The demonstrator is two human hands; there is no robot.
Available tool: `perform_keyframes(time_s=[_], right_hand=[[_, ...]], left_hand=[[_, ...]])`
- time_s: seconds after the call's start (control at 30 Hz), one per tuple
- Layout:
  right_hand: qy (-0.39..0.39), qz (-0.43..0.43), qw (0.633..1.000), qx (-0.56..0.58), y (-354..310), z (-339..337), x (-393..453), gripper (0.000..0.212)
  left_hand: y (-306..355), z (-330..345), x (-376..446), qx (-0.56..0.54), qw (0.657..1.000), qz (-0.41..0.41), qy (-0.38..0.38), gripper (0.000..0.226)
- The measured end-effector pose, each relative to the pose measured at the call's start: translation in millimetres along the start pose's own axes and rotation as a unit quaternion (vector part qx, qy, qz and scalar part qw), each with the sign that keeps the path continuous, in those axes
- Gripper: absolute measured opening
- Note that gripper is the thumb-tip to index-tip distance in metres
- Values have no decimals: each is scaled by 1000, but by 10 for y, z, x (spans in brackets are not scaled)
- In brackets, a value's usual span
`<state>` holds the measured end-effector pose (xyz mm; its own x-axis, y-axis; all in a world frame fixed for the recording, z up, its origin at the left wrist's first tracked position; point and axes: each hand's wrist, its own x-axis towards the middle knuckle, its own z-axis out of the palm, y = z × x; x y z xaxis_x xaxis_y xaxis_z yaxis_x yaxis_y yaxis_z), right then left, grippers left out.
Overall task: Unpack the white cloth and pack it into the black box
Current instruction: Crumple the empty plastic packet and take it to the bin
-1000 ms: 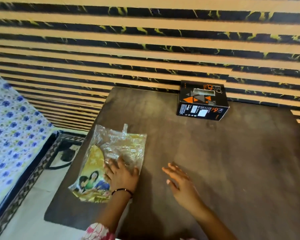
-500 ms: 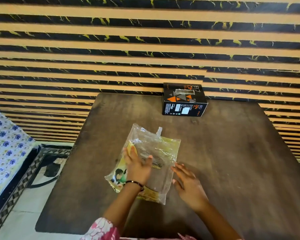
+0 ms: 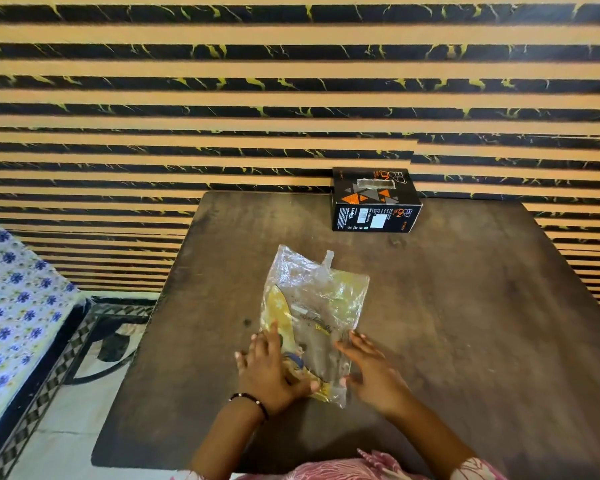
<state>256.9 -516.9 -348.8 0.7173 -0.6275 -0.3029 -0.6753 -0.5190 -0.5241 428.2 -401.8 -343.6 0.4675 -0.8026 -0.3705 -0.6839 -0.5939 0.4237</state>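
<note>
Step in hand, by judgement: squaring up the sealed packet [image 3: 312, 317] before opening. Left hand [image 3: 269, 372] spread flat on the near left corner of packet, fingers apart, nothing clamped. Right hand [image 3: 371, 372] spread flat against the near right edge, fingers apart, gripping nothing; no firm pinch visible on either side. To do well: pin the near end with one palm, then search for the opening, likely at the far end, where a small clear tab [image 3: 328, 259] sticks up. Pull film gently apart, not across the contents, to avoid tearing or dragging the packet over the table [image 3: 465, 323]. Draw contents out flat; fold to suit the black box [image 3: 374, 202], still shut, standing at the far edge of table against the striped wall [image 3: 291, 98], well apart from packet. Open box before lifting contents. Appearance of packet: clear, crinkled, glossy plastic, lying flat near the middle of table, long side running away from the person. Inside, a yellow printed card [image 3: 281, 306] with small pictured figures at the near end. White cloth itself not clearly distinguishable through the glare. Thin, limp, slippery handling to be expected.
</note>
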Motion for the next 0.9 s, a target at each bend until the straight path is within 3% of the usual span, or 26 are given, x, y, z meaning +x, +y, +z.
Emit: perform_keyframes(time_s=[0.1, 0.17, 0.3, 0.4, 0.47, 0.6, 0.73, 0.9], right_hand=[[-14, -1, 999, 37, -46, 25, 53, 68], [-4, 8, 993, 114, -99, 38, 83, 67], [29, 33, 922, 384, -177, -17, 92, 62], [78, 57, 881, 463, -169, -144, 41, 66], [60, 60, 878, 471, -144, -173, 0, 76], [47, 60, 921, 383, -135, -182, -91, 98], [82, 71, 944, 313, -169, -212, -172, 73], [137, 96, 936, 311, -77, -181, -319, 58]], left_hand=[[187, 77, 11, 47, 998, 46, -13, 118], [304, 126, 39, 19, 998, 61, -9, 105], [353, 100, 127, -92, 993, 64, 48, 70], [320, 16, 167, -201, 972, 80, 92, 51], [351, -31, 147, -250, 958, 104, 90, 42], [459, -66, 83, -331, 930, 157, 30, 38], [535, -15, 55, -325, 926, 187, 39, 43], [648, 213, -18, -329, 929, 143, 97, 61]])
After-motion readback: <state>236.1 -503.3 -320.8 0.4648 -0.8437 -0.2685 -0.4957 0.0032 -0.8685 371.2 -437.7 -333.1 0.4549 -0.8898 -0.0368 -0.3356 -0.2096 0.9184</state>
